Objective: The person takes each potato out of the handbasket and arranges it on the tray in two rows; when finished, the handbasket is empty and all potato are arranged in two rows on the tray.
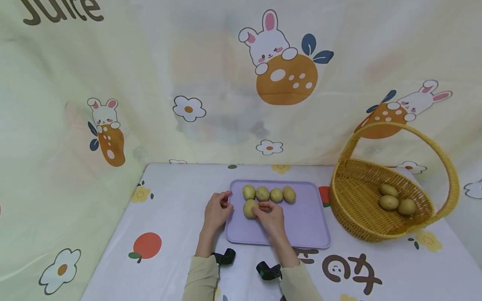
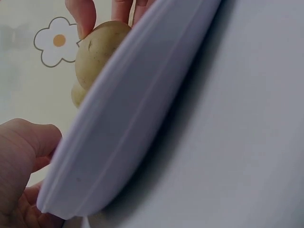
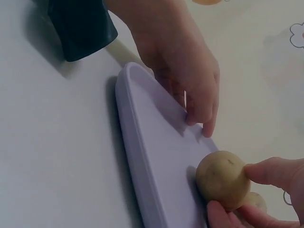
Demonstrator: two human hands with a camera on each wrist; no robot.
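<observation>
My right hand (image 1: 270,216) pinches a round, pale yellow potato (image 1: 249,208) between thumb and fingers over the left part of a lilac tray (image 1: 301,230). The right wrist view shows the same potato (image 3: 222,180) low against the tray's surface; whether it touches cannot be told. Curled fingers of my left hand (image 1: 217,211) hold the tray's left rim. Behind the held potato, several more potatoes (image 1: 262,193) stand in a row along the tray's far side. In the left wrist view the tray's side wall (image 2: 128,109) hides part of the potatoes and the hands.
On the right stands a yellow woven basket (image 1: 350,209) with a tall arched handle (image 1: 448,167) and three potatoes (image 1: 388,202) inside. A printed white cloth (image 1: 177,238) covers the table. Black wrist devices (image 1: 268,271) sit by both sleeves. A printed curtain (image 1: 218,62) hangs behind.
</observation>
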